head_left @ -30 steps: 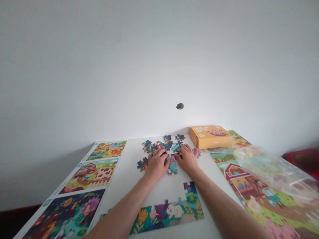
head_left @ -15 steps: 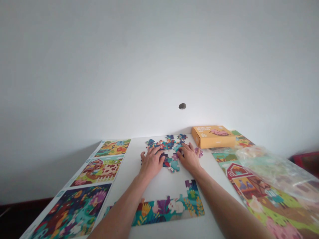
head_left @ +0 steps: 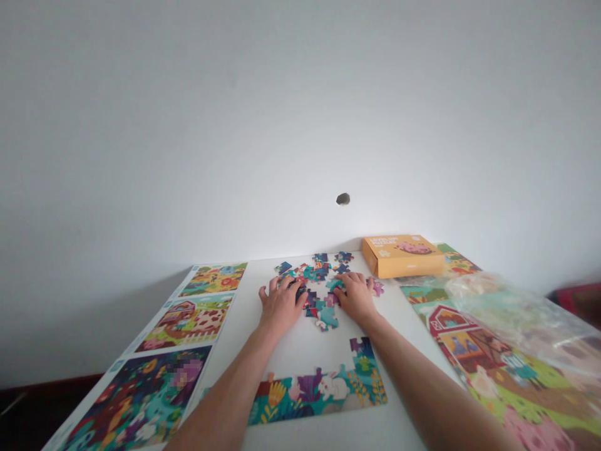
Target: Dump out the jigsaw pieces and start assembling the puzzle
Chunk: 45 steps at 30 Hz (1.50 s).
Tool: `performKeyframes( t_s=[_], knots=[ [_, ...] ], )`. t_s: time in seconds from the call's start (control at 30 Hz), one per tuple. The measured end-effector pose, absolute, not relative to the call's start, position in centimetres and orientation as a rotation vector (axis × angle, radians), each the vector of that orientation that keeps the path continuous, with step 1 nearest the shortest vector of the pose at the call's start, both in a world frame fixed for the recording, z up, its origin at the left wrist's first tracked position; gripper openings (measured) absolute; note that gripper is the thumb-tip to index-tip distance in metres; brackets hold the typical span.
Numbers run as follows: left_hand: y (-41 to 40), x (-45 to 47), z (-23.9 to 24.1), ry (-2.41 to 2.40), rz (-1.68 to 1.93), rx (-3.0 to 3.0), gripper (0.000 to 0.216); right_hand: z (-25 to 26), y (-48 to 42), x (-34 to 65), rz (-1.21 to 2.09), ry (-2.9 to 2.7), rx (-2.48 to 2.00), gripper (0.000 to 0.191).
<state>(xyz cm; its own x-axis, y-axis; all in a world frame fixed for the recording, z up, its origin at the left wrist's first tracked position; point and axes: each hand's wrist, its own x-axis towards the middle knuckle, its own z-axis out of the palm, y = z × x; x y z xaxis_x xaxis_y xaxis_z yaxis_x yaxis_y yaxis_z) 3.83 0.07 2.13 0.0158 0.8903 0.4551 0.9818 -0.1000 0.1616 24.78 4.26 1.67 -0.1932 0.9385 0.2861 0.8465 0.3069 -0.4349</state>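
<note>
Loose jigsaw puzzle pieces (head_left: 310,272) lie in a heap on the white table. My left hand (head_left: 282,305) rests at the heap's left edge, fingers spread and bent, the tips on or beside dark pieces. At the right edge is my right hand (head_left: 357,296), its fingers apart near a teal piece (head_left: 334,284); a purple piece (head_left: 377,286) lies just beyond it. Between the hands sits a small cluster of teal puzzle pieces (head_left: 326,315). Closer to me, a joined strip of puzzle (head_left: 332,389) shows a white rabbit and plants; my left forearm hides its left end.
At the left lies a sheet with three pictures (head_left: 188,321). A yellow puzzle box (head_left: 408,268) stands at the back right, beside a large farm picture (head_left: 488,369) partly under a clear plastic bag (head_left: 521,326). A white wall (head_left: 300,125) with a hole (head_left: 343,199) rises behind the table.
My left hand has shifted slightly left and its fingers are more bent, uncovering more pieces. The teal cluster has slid a little toward me. My right hand has barely moved.
</note>
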Motion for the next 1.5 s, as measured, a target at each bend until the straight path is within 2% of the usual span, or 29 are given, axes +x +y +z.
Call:
performKeyframes(
  t_s=[0.3,0.4,0.5,0.63,0.77,0.87,0.93,1.1,1.23,1.37,1.5],
  knots=[
    [-1.4,5.3,5.3,-2.041,-0.931,-2.04,0.016,1.5,4.7,24.7,0.251,-1.997,-1.582,0.055],
    [-2.3,5.5,4.8,-2.022,-1.057,-2.087,0.017,1.4,4.8,24.7,0.302,-1.938,-1.513,0.05],
    [-3.4,5.7,4.0,-1.78,-1.138,-2.337,0.017,1.3,5.1,24.9,0.373,-1.851,-1.402,0.037],
    [-4.8,5.8,4.2,-1.544,-0.955,-2.728,0.027,1.6,5.1,25.2,0.42,-1.691,-1.309,0.024],
    [-5.5,5.0,4.4,-1.49,-0.658,-2.917,0.054,2.3,4.2,25.3,0.508,-1.663,-1.23,0.024],
    [-5.4,4.2,3.9,-1.568,-0.566,-2.872,0.064,2.9,3.1,25.4,0.623,-1.774,-1.115,0.024],
    [-5.2,3.9,3.7,-1.626,-0.562,-2.809,0.061,3.4,2.4,25.6,0.708,-1.927,-1.006,0.021],
    [-5.4,4.4,4.5,-1.604,-0.687,-2.816,0.035,3.7,1.5,26.4,0.939,-2.233,-0.81,0.016],
    [-5.7,5.1,4.9,-1.45,-0.788,-2.987,0.042,3.2,1.8,26.7,1.053,-2.232,-0.805,0.014],
    [-5.5,5.4,4.2,-1.556,-0.984,-2.925,0.018,2.7,2.1,26.5,1.102,-2.215,-0.806,0.015],
    [-5.1,5.3,3.8,-1.608,-1.048,-2.83,0.019,2.4,2.0,26.0,1.152,-2.187,-0.784,0.02]
  ],
)
